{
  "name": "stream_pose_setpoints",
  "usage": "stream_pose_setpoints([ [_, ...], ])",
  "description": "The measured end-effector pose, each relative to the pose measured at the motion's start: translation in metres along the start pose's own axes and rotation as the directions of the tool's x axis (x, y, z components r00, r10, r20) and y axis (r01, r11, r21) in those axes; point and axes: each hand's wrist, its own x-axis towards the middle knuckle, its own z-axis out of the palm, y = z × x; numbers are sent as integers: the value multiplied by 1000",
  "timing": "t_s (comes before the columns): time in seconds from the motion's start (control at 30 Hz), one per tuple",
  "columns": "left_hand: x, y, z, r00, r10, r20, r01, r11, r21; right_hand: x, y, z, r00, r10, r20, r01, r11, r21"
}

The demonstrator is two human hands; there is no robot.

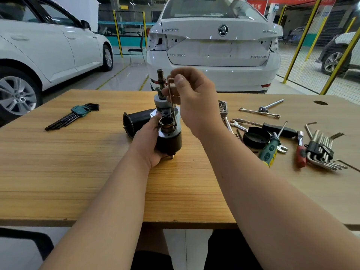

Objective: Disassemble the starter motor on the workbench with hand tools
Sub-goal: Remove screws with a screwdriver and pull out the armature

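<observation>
We stand in a vehicle workshop with a glossy grey floor, yellow posts and mesh fencing along the right side. A white saloon fills the upper centre of the frame, tail toward us, a second white car takes the upper left, and a dark car sits behind the fence at the upper right. A black chair stands between the two white cars. Below them a wood-grain table spans the whole width, with a round cable hole near its upper right corner. At the centre of the frame our left hand holds the starter motor upright just above the table, its grip curled round the black cylinder, the shaft pointing up. Our right hand is above and to the right of it, its grip pinching an L-shaped hex key whose long leg runs down into the motor's body. A black housing lies on its side just behind the left hand. On the right of the table lie a black cap, a metal end bracket, a green-handled screwdriver, a red-handled tool, spanners and a fanned key set. Well apart on the left lies a green-holder key set.
</observation>
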Motion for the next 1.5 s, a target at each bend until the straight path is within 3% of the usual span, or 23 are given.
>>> stream_pose_setpoints([
  [0.1, 1, 0, 0, 1000, 6, 8, -6, 1000, -1, 3, -3, 4, 987, 156, -28, -146, 964, 222],
  [0.2, 2, -1, 0, 1000, 15, 4, -15, 1000, 11, 8, -7, 7, 934, 353, 47, -338, 836, 433],
  [0.37, 2, -1, 1, 1000, 25, 1, -25, 999, 46, 19, -16, 11, 866, 474, 161, -499, 795, 344],
  [0.47, 1, -2, 2, 999, 45, 6, -45, 998, 52, 20, -16, 16, 908, 416, 49, -418, 890, 184],
  [0.53, 0, -4, 2, 999, 53, 10, -53, 996, 68, 14, -11, 16, 972, 234, -14, -234, 962, -141],
  [0.6, 0, -4, 3, 999, 52, -6, -51, 997, 49, 7, -7, 18, 999, 47, -8, -47, 934, -353],
  [0.67, -1, -4, 3, 999, 46, -21, -45, 998, 35, 3, -5, 17, 1000, -2, -8, -1, 939, -344],
  [0.83, -1, -2, 3, 999, 33, -27, -32, 998, 49, 10, -9, 3, 989, 145, 4, -144, 982, -122],
  [0.93, 0, -2, 3, 999, 38, -32, -36, 997, 67, 16, -9, -2, 973, 188, 132, -178, 981, -81],
  [1.03, 0, -3, 5, 999, 39, -26, -37, 997, 64, 17, -9, -4, 946, 206, 252, -171, 973, -154],
  [1.2, -1, -2, 5, 999, 37, -20, -36, 998, 58, 21, -18, 0, 867, 349, 356, -366, 930, -19],
  [1.3, -1, -2, 6, 999, 39, -37, -37, 997, 64, 22, -23, 5, 861, 385, 331, -347, 922, -171],
  [1.4, -2, -2, 6, 998, 35, -43, -33, 998, 60, 16, -26, 5, 920, 278, 277, -102, 851, -515],
  [1.5, -2, -1, 5, 998, 36, -59, -33, 998, 53, 13, -23, 5, 938, 184, 293, 51, 764, -644],
])
